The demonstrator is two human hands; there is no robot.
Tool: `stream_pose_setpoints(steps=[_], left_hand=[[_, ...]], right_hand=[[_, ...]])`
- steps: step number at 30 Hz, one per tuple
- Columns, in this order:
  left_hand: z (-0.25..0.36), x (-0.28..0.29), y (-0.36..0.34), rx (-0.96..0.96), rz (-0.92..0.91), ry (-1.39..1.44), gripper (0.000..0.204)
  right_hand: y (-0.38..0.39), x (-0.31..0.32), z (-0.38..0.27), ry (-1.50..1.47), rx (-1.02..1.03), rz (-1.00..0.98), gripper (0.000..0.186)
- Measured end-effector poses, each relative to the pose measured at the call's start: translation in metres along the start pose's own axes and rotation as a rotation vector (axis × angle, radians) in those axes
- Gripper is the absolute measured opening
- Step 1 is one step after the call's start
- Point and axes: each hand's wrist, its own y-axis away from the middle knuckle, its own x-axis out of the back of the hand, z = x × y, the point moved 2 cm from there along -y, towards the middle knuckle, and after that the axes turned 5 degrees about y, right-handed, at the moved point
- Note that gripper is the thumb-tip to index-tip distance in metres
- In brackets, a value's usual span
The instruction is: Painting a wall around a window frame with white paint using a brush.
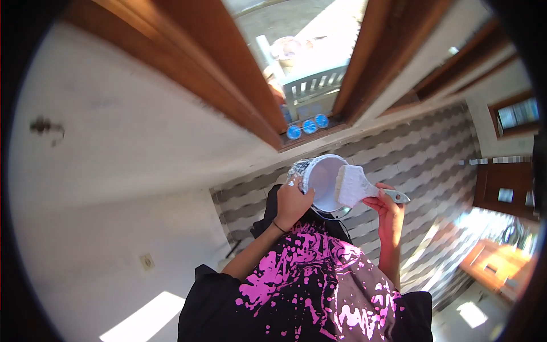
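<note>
View from a head cam looking down at a person's chest and two bare hands, w/ a white wall to the left and a grey-and-white striped tiled wall to the right.

The left hand (293,200) is closed around the left rim of a small white paint bucket (322,181), fingers curled over the edge, holding it up in front of the chest. The bucket is tilted so its open mouth faces the camera; inside looks white. A thin wire handle hangs below it. A dark band sits on the left wrist.

The right hand (387,206) is shut round the pale handle of a wide flat paintbrush (357,187). The brush bristles are coated in white and lie across the bucket's right rim, touching or just over it; can't tell which. Handle points right, away from the bucket.

Near the bottom, a black shirt (307,290) w/ bright pink splatter print fills the centre.

Far side, top centre: a brown wooden window frame (228,80) w/ an open gap showing sunlit ground and a white slatted chair (313,85) outside. Three small blue round lids (308,126) sit in a row on the sill. Left wall has a dark smudge (45,126) and, nearer, a small wall socket (147,261).
</note>
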Motion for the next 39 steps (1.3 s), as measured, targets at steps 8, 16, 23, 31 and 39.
stream_pose_setpoints(steps=[8,16,23,31,39], left_hand=[[0.014,-0.008,-0.042,-0.265,-0.361,-0.105,0.030],[0.005,-0.006,-0.065,-0.477,-0.669,-0.120,0.029],[-0.020,-0.019,-0.065,-0.502,-0.812,-0.174,0.029],[-0.072,-0.055,-0.040,-0.632,-0.802,-0.268,0.032],[-0.142,-0.122,-0.047,-0.497,-0.813,-0.331,0.029]], right_hand=[[0.068,0.006,0.024,-0.135,0.124,0.313,0.032],[0.107,-0.072,0.062,-0.273,0.025,0.578,0.021],[0.093,-0.117,0.121,-0.074,0.023,0.791,0.012],[0.081,-0.078,0.179,-0.008,-0.001,0.834,0.014],[0.041,-0.031,0.268,-0.121,-0.161,0.849,0.012]])
